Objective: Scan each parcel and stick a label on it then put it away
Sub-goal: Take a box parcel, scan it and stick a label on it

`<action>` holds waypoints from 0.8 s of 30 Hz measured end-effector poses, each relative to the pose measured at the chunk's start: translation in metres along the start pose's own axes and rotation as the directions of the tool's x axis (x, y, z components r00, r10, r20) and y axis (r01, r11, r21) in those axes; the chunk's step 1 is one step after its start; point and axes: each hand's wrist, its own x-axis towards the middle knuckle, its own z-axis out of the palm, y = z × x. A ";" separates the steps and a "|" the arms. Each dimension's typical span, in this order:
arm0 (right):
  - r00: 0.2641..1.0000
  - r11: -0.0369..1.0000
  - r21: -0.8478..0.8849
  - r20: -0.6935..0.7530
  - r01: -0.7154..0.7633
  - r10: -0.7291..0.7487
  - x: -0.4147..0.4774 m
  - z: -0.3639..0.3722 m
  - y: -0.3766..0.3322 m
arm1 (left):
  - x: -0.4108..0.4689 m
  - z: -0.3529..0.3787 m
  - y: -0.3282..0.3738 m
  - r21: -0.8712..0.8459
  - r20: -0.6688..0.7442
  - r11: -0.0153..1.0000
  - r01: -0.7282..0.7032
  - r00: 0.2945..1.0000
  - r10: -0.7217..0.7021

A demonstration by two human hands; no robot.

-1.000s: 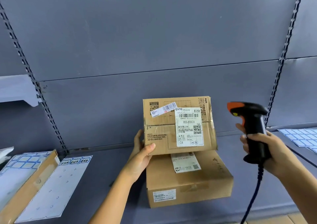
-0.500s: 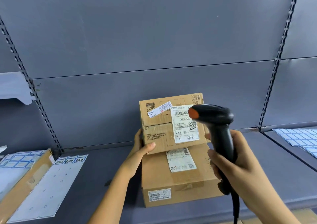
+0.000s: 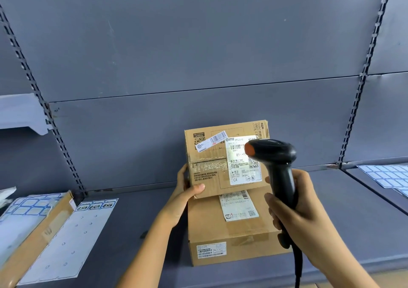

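Although two boxes stand in view, only the upper box (image 3: 212,166) is under the scanner (image 3: 273,153) at this moment. Nearest the viewer, the right hand (image 3: 298,212) has its fingers clamped round the scanner's grip, with the cord (image 3: 297,265) hanging below; the head is aimed close at the shipping label (image 3: 240,168), where a bright patch of light falls, evidently so that the barcode can be read; the left hand (image 3: 187,192) pinches the upper box at its lower left corner, thumb flat on the front face and fingers curled behind the edge, so that it stands tipped up, labelled face towards the scanner, its lower edge resting on the lower box (image 3: 229,230); the lower box lies flat on the shelf (image 3: 136,226) near the front edge, serving as a rest and probably awaiting its own turn; to the left a sticker sheet (image 3: 66,239) lies within reach, ready for the labelling step, beside a cardboard tray (image 3: 42,232) holding a second sheet (image 3: 26,208); more sheets (image 3: 384,175) lie on the neighbouring shelf at right; behind all stands the back panel (image 3: 198,44) between slotted uprights (image 3: 362,84). Count: hands, two; scanner, one; boxes, two, neither yet put away; stickers left on the near sheet, three; sheets, at least three; uprights, two.
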 end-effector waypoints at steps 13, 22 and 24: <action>0.972 0.987 0.160 -0.233 0.001 0.037 0.028 -0.031 0.003 | 0.000 0.000 0.002 -0.059 -0.026 0.998 -0.007 1.000 0.006; 0.842 0.847 0.251 -0.162 -0.469 0.514 0.112 -0.107 0.104 | 0.000 0.001 0.004 -0.075 -0.053 0.997 -0.008 0.999 0.004; 0.835 0.845 0.176 -0.149 -0.505 0.530 0.116 -0.113 0.114 | 0.000 0.000 0.004 -0.064 -0.057 0.998 -0.007 0.998 0.003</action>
